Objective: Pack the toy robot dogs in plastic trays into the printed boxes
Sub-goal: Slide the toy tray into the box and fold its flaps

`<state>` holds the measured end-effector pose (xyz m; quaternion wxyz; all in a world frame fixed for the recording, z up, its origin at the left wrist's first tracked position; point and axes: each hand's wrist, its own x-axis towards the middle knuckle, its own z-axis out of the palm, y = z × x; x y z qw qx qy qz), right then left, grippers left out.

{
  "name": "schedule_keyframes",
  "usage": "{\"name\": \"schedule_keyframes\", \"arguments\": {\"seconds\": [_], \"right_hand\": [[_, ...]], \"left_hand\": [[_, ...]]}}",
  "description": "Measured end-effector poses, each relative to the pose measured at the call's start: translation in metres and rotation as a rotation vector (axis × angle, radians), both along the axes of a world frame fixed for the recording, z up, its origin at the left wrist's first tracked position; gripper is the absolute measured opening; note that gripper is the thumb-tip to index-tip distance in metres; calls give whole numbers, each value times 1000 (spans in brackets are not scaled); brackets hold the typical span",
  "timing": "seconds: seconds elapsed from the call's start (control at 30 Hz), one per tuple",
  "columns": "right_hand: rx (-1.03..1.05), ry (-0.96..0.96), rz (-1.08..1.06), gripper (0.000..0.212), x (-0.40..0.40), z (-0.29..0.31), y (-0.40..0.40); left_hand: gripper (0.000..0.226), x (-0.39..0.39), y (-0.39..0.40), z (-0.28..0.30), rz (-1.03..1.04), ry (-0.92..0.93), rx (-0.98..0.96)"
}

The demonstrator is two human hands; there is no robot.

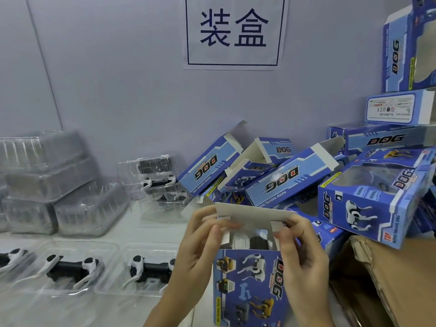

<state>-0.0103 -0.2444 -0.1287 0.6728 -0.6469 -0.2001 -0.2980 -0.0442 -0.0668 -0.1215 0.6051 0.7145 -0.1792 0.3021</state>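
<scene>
Printed box, near centre: stands upright on the white table, top end open, main flap raised and tilted toward the far side. Inside the opening a toy robot dog in its plastic tray is seated; only white and black parts show through the gap.

Near left: two open clear trays lie flat side by side, one and another, each holding a black-and-white dog. A third dog is cut by the left frame edge. Far left: a stack of clear tray shells; contents cannot be made out. Centre, far: a small pile of trayed dogs against the wall.

Right: a loose heap of printed boxes, several with end flaps open, leaning on one another. A windowed box lies tilted on the heap; more are stacked at far right. A brown carton sits near right, flap open.

Left hand: fingers curled, thumb and fingertips pinching the left side flap at the box mouth. Right hand: likewise partly closed, thumb and forefinger gripping the right side flap just under the raised main flap. Both hands have hold of the same box.

A paper sign is fixed to the wall.
</scene>
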Motion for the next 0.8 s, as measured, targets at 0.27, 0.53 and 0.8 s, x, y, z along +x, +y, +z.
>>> {"name": "schedule_keyframes", "arguments": {"seconds": [0.27,0.53,0.8], "right_hand": [[59,3,30,61,2,-4,-1],[74,22,21,76,-5,2,0],[154,0,175,36,-8,-2,-4]], "left_hand": [[31,-2,-1,1,-38,-22,-125],[68,-9,0,2,-30,18,22],[27,-9,-2,6,-57,17,33]]}}
